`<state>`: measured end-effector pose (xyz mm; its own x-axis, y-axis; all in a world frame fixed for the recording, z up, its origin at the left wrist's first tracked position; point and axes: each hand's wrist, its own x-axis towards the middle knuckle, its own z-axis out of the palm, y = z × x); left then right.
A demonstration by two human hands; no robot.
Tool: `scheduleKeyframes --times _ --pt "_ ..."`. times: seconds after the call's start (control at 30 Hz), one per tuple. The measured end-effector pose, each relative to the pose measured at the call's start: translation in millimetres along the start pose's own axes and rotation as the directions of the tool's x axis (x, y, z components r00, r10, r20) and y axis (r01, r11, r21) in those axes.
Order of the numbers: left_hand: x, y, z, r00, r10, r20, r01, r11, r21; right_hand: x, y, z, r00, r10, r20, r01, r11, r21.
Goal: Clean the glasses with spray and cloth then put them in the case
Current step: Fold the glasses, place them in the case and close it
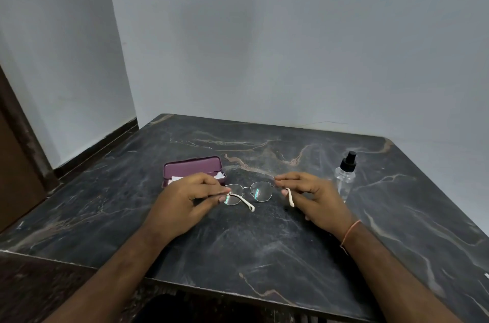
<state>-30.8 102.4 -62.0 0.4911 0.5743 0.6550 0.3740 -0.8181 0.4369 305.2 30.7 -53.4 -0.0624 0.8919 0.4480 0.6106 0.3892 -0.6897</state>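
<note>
Head view: both hands' fingers [225, 191] pinch thin metal-framed glasses [248, 193] at the hinges; clear spray bottle [344, 177] untouched, maroon case [193, 167] open; cleaning apparently unstarted.

You are wearing no sleeves: both forearms are showing bare from the bottom edge of the view up to the wrists. Your left hand [182, 202] is carrying no ring, band or watch. Your right hand [316, 199] is wearing a thin orange thread bracelet [349, 232] at the wrist, lying slightly slantwise.
</note>
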Motion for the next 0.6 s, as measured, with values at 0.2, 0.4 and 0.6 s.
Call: scheduleKeyframes --times 0.2,0.4,0.6 --pt "-1.0 8.9 1.2 0.997 0.033 0.076 -0.044 0.989 0.144 -3.9 -9.7 1.0 0.996 -0.087 -0.004 0.087 0.994 -0.071" --pt "0.6 11.2 -1.6 0.996 -0.038 0.077 0.024 0.985 0.173 -6.4 -16.6 4.1 0.991 -0.131 -0.016 0.129 0.989 -0.075" --pt "-0.3 9.1 0.9 0.989 -0.112 0.095 0.096 0.982 0.163 -6.3 -21.0 7.4 0.982 -0.186 -0.033 0.18 0.975 -0.133"
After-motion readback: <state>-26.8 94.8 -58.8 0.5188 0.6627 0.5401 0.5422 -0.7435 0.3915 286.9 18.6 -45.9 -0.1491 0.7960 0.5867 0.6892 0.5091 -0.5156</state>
